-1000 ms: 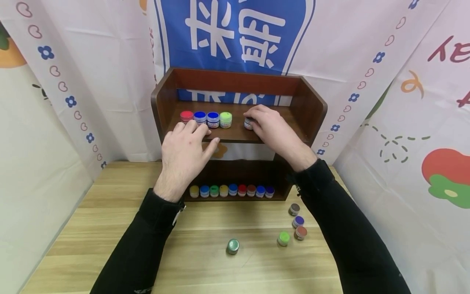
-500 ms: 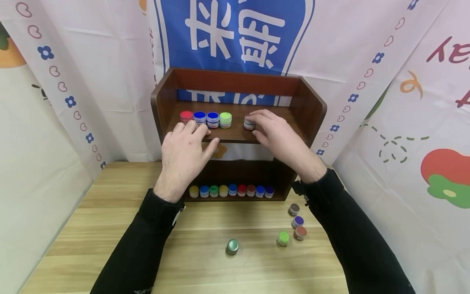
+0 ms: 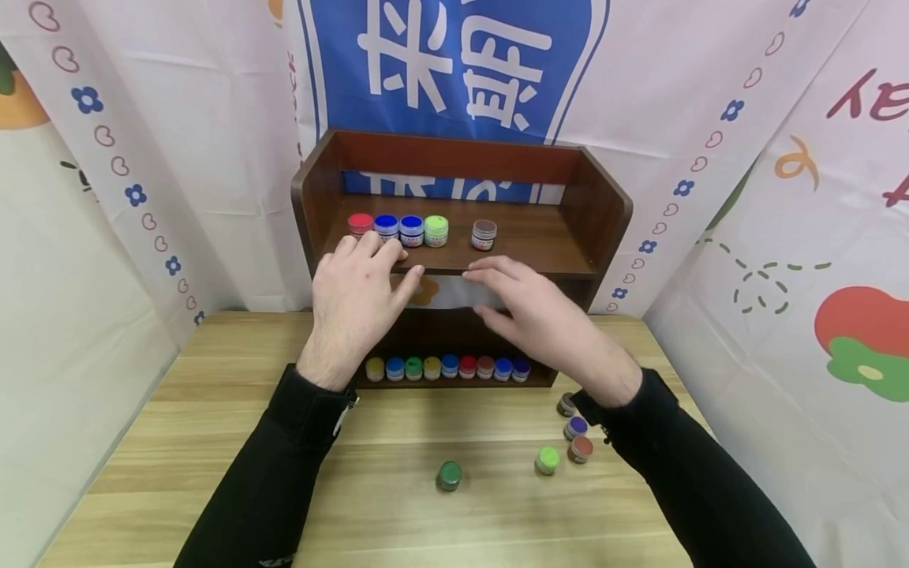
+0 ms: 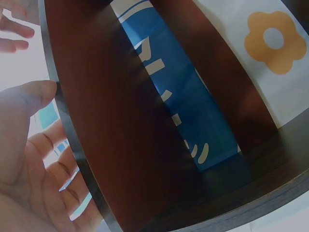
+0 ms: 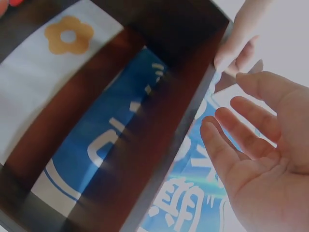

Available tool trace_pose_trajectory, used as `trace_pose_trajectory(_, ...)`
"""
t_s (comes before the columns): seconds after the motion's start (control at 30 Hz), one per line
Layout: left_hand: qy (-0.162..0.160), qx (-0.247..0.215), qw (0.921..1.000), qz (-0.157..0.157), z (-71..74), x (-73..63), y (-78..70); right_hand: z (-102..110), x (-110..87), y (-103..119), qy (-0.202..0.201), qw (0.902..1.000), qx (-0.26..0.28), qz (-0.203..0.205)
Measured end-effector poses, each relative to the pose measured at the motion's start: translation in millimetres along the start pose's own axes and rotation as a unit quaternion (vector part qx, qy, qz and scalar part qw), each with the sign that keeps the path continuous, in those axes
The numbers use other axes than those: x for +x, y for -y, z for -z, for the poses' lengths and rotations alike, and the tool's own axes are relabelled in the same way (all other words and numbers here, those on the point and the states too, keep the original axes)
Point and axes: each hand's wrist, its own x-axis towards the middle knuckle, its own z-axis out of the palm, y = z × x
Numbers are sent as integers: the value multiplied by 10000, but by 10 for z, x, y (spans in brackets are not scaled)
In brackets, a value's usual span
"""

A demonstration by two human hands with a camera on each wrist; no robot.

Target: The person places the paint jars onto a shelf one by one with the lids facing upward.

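Bright head view, glare-hazed wrist views

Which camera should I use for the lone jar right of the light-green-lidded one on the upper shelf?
Head view: the lone jar stands there unobstructed, its top and label visible. Neither wrist view shows it; both look at the upper shelf from below.

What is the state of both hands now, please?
Left hand: open, resting at the front edge of the upper shelf.
Right hand: open, holding nothing, near that same edge.
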Motion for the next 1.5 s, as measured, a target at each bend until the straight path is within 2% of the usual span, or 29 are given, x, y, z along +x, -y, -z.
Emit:
trace_pose_trajectory(0.4, 51, 20, 10000, 37, 8, 2, -4, -344, -240, 123, 620, 9978, -40, 251)
trace_pose_trajectory(0.6, 59, 34, 10000, 52, 7, 1, -9, -503, -306, 123, 911, 9947, 210, 437)
trace_pose_trajectory(0.73, 51, 36, 10000, 52, 4, -2, -10, -611, -351, 111, 1053, 9915, 316, 701)
trace_pose_trajectory(0.97, 45, 26, 10000, 41, 2, -4, -10, -778, -445, 96, 1213, 9850, 155, 1219)
trace_pose_trajectory(1.13, 64, 13, 10000, 54, 4, -3, -8, -875, -501, 90, 1426, 9798, 233, 1383)
trace_pose_trajectory(1.33, 75, 9, 10000, 53, 5, -5, -6, -997, -553, 91, 1851, 9724, 390, 1367)
trace_pose_trajectory(1.5, 57, -1, 10000, 32, 3, -8, -7, -1112, -609, 91, 2008, 9674, 273, 1517)
